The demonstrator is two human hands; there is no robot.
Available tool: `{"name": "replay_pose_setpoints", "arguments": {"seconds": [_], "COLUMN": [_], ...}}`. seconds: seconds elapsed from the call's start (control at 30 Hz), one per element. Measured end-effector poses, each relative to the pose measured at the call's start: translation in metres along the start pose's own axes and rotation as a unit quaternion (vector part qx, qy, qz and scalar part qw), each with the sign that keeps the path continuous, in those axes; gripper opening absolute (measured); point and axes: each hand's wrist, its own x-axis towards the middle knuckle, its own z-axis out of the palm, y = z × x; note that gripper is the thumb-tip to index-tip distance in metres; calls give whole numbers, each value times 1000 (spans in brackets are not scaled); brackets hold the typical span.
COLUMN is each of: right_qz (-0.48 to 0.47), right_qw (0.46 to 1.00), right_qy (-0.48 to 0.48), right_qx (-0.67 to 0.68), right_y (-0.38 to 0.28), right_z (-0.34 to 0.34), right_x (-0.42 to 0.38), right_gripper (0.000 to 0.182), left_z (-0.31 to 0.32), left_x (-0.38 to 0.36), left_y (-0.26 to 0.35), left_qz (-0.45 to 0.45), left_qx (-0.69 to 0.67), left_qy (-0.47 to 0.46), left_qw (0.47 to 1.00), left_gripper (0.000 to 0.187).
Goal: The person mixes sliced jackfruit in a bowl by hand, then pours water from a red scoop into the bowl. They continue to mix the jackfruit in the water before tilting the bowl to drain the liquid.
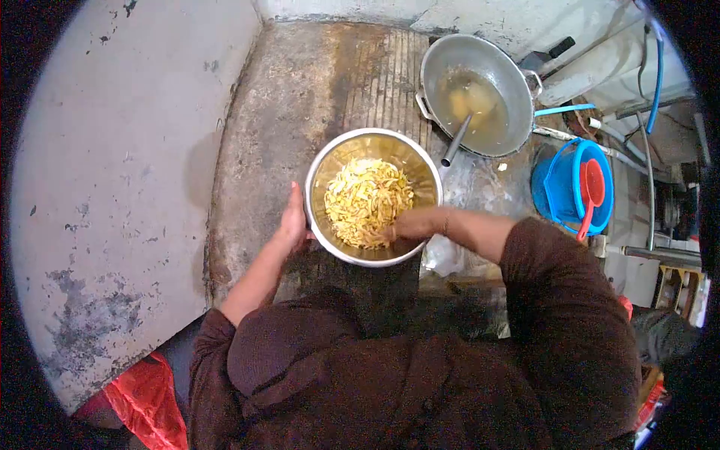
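Note:
A round metal bowl (374, 136) stands on the worn surface in front of me, with a heap of yellow, thinly cut pieces (364, 199) inside. My left hand (295, 217) holds the bowl's left side, its fingers partly hidden by the rim. Over the bowl's right rim reaches my right hand (412, 223), its fingertips down among the yellow pieces at the lower right. Those fingertips are blurred and partly buried, so whether they grip any pieces is unclear.
A large two-handled pan (517, 97) with cloudy liquid and a ladle (457, 142) is at the back right. Farther right stand a blue bucket (551, 184) with a red dipper (592, 184), and pipes. A clear plastic bag (444, 256) lies right of the bowl.

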Motion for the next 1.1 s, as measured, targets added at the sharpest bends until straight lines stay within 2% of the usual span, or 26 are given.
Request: {"name": "replay_pose_setpoints", "arguments": {"seconds": [0.07,0.1,0.17,0.27,0.3,0.4,0.43,0.47,0.5,0.53,0.6,0.63,0.73,0.83,0.9,0.97,1.1], "right_qz": [-53,-77,-106,18,71,167,217,168,119,69,76,41,-7,-38,-21,12,21], "right_qw": [977,944,892,923,938,908,895,901,904,905,938,933,910,901,891,874,894], "right_qy": [89,92,162,266,241,370,390,401,410,419,320,333,223,222,265,282,321], "right_qx": [-187,-306,-409,-276,-240,-105,-23,-15,-6,2,-106,-127,-349,-370,-368,-396,-311], "right_y": [-4,24,10,-20,-27,-22,-22,-22,-35,-50,-82,-85,-79,-47,-30,-24,-25], "right_z": [-35,-50,-79,-96,-95,-68,-63,-56,-47,-38,-25,-11,9,27,29,29,26], "right_x": [5,39,47,39,34,62,74,85,84,83,83,83,42,20,23,35,54], "right_gripper": [42,34,26,26,39,56,58,58,58,58,49,43,44,50,53,59,53], "left_z": [-16,-17,-19,-2,-3,-8,-8,-11,-9,-1,14,11,6,13,13,13,17], "left_x": [34,36,38,13,14,28,31,34,32,19,0,2,5,-6,-3,-5,-14], "left_y": [-19,-15,-9,11,10,-4,-9,-13,-13,-3,15,13,10,12,10,8,14], "left_qz": [-2,-4,-8,67,99,179,193,218,244,206,129,133,128,91,92,137,156], "left_qx": [51,69,103,56,98,196,212,238,264,260,249,251,236,180,158,215,238], "left_qy": [19,11,-2,1,16,33,22,19,17,20,25,18,5,1,-14,9,7], "left_qw": [999,998,995,996,990,964,958,946,933,943,960,959,963,979,983,967,959], "left_gripper": [75,73,70,65,63,61,62,60,60,60,60,60,58,55,53,53,54]}}
